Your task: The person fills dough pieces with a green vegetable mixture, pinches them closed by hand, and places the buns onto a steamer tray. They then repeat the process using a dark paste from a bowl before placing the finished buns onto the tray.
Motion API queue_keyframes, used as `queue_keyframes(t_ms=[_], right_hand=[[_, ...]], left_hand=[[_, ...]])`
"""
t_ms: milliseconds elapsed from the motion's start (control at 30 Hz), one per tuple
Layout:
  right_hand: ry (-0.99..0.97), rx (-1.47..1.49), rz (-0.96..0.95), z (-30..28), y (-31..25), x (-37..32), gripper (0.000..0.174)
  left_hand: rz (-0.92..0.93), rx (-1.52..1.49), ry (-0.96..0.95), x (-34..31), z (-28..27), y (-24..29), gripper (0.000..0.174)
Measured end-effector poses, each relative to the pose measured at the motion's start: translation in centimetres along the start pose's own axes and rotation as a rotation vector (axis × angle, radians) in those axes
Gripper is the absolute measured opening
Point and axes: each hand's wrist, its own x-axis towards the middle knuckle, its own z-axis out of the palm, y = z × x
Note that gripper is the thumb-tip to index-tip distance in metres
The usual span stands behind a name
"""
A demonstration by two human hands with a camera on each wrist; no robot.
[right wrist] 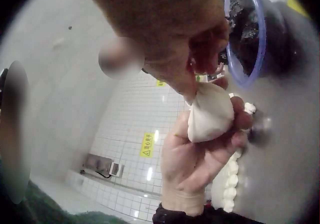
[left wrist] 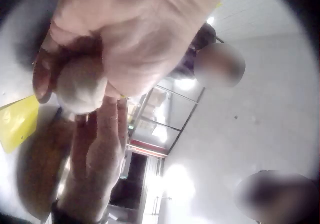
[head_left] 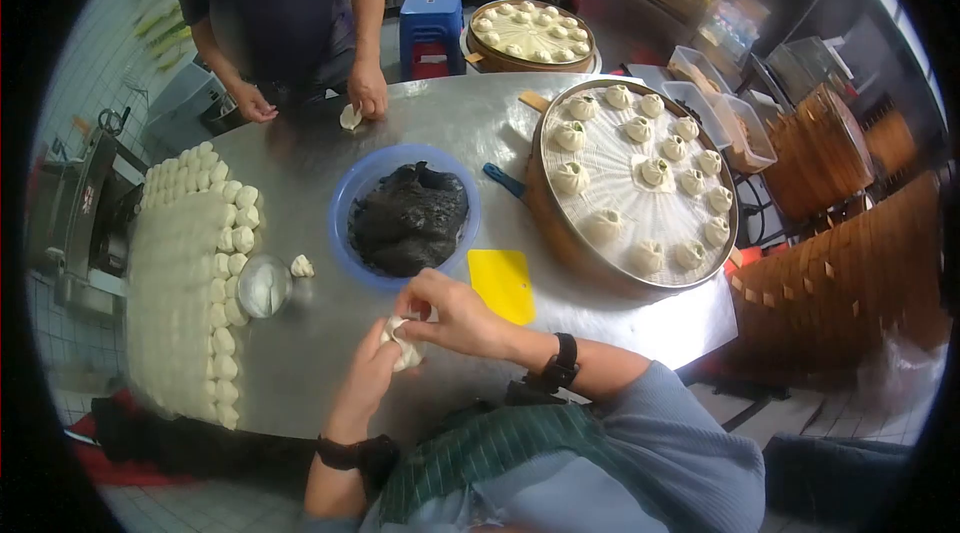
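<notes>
A pale dough bun [head_left: 406,355] is in both hands, just below the basin in the head view. My left hand [head_left: 370,373] cups it from underneath, fingers curled round its side, as the right wrist view shows. The fingers and thumb of my right hand [head_left: 455,318] pinch the gathered edge at its top. In the right wrist view the bun [right wrist: 212,116] is rounded, with folds running up to the pinch. Beyond the hands is a blue plastic basin [head_left: 338,218] of dark, sticky filling [head_left: 410,218]. A yellow scraper [head_left: 503,285] lies right of the hands.
Many dough pieces [head_left: 222,343] line the table's left side, some beneath a pale cover [head_left: 170,293]. Near them stands a small bowl [head_left: 264,286]. A large steamer [head_left: 600,183] of buns is at right, another [head_left: 530,38] behind. A person [head_left: 270,13] works across the table.
</notes>
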Motion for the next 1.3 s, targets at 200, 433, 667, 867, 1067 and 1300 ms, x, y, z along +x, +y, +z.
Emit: queue_keyframes(t_ms=[200, 433, 667, 867, 1067, 1300], right_hand=[[-0.034, 0.017, 0.063, -0.5, 0.2, 0.0, 0.02], [-0.002, -0.042, -0.009, -0.1, 0.5, 0.2, 0.016], [0.004, 0.014, 0.015, 0.0, -0.3, 0.4, 0.018], [-0.007, 0.004, 0.066, -0.6, -0.3, 0.6, 0.016], [0.054, -0.15, -0.214, -0.3, -0.3, 1.0, 0.012], [0.015, -0.06, -0.095, -0.2, -0.1, 1.2, 0.016]], left_hand=[[-0.009, -0.378, 0.088, 0.2, 0.3, 1.2, 0.038], [0.024, -0.023, 0.226, 0.6, 0.6, 0.5, 0.038], [0.009, 0.007, -0.054, 0.5, 0.0, 1.1, 0.039], [0.033, -0.423, 0.158, 0.6, 0.5, 1.9, 0.04], [0.078, 0.038, 0.133, 1.4, 0.8, 0.9, 0.038], [0.005, -0.199, 0.093, 1.7, 0.5, 1.5, 0.04]])
